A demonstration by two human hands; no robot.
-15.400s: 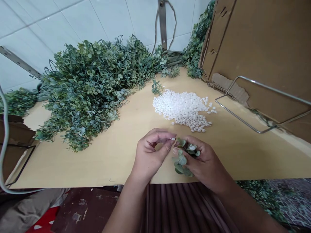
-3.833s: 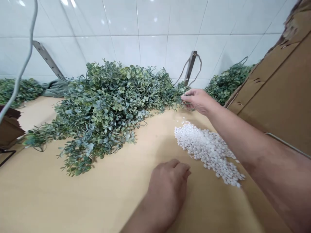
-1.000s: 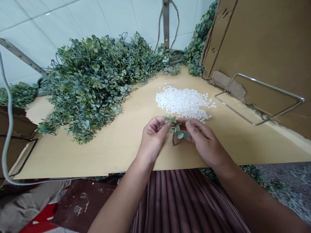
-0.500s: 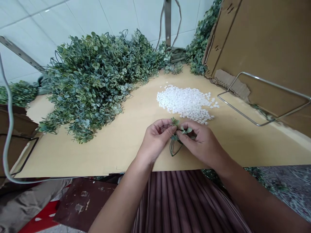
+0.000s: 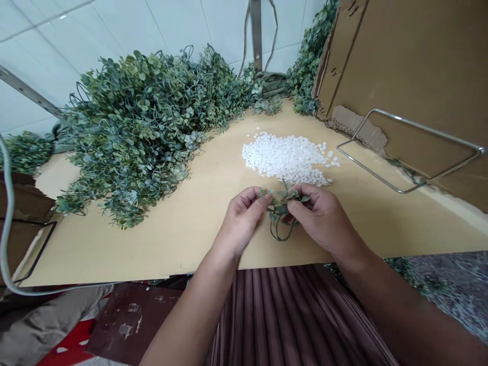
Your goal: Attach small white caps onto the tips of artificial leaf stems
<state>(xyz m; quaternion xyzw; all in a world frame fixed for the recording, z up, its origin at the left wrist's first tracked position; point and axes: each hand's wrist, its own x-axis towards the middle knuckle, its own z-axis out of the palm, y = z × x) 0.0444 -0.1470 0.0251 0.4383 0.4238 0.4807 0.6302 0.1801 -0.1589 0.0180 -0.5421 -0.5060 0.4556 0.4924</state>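
Observation:
Between my hands is a small artificial leaf sprig (image 5: 281,208) with green leaves and thin looped stems hanging below. My left hand (image 5: 244,216) pinches leaves at its left side between thumb and fingertips. Around the sprig's right side, the thumb and fingers of my right hand (image 5: 320,216) are closed. Just beyond the fingertips lies a spread pile of small white plastic pieces (image 5: 285,155). Whether one of these pieces is in my fingers cannot be made out.
A big heap of artificial greenery (image 5: 148,117) covers the table's (image 5: 160,249) left and back. On the right stand a cardboard box (image 5: 415,66) and a bent metal wire frame (image 5: 404,191). A pale cable (image 5: 8,218) hangs at the left edge.
My hands have moved slightly apart, and more of the sprig shows between them. Its looped stems have shifted a little to the right. The view has shifted slightly.

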